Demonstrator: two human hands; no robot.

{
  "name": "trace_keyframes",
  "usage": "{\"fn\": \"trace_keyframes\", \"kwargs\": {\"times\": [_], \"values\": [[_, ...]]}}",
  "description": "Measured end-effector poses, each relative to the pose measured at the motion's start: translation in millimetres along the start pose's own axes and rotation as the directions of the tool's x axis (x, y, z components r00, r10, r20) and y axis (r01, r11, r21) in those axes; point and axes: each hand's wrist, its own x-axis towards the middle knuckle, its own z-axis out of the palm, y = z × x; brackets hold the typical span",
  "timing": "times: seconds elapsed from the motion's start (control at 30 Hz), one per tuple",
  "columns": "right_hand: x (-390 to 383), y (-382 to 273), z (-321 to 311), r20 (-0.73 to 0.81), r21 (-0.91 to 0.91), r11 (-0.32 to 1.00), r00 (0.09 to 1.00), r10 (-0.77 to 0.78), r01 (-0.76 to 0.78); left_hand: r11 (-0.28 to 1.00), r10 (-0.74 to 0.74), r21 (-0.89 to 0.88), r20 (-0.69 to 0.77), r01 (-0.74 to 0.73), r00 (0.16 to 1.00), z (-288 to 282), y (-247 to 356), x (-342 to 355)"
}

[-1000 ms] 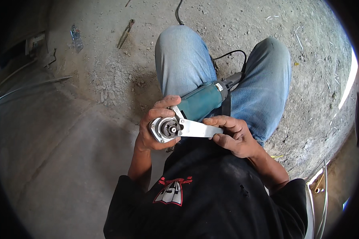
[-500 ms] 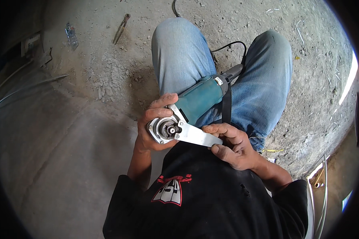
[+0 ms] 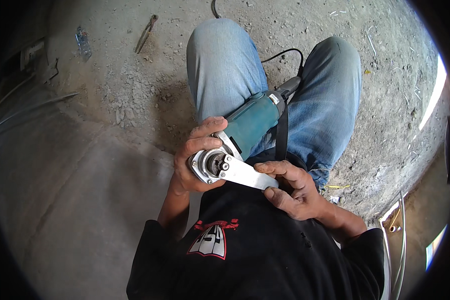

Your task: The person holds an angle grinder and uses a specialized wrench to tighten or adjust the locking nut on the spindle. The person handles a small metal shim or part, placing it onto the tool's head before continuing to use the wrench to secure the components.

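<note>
Smooth, tapered metal lever (image 3: 250, 177) steeper than before

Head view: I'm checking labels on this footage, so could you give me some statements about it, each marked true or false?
1. The left hand holds the angle grinder by its metal head. True.
2. Nobody touches the tapered metal plate. False: the right hand pinches its end.
3. The plastic bottle lies left of the pincers. True.
4. The grinder's body is red. False: it is teal.
5. The person wears blue jeans. True.
</note>
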Motion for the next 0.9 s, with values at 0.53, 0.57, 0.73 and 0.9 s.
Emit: {"fn": "trace_keyframes", "kwargs": {"times": [0.53,0.57,0.73,0.9], "values": [[10,-10,3,0.007,-0.459,0.873,0.983,-0.184,0.167,0.998,0.040,0.052,0.037,-0.042,0.999,7,4,3],[10,-9,1,0.030,-0.471,0.865,0.983,-0.179,0.172,0.998,0.042,0.042,0.030,-0.043,0.999,7,2,3],[19,0,-10,0.089,-0.476,0.842,0.966,-0.242,0.255,0.996,0.069,0.059,0.020,-0.070,0.997,11,2,7],[22,8,-17,0.083,-0.493,0.806,0.940,-0.332,0.328,0.996,0.060,0.071,0.023,-0.062,0.998,13,3,9]]}}
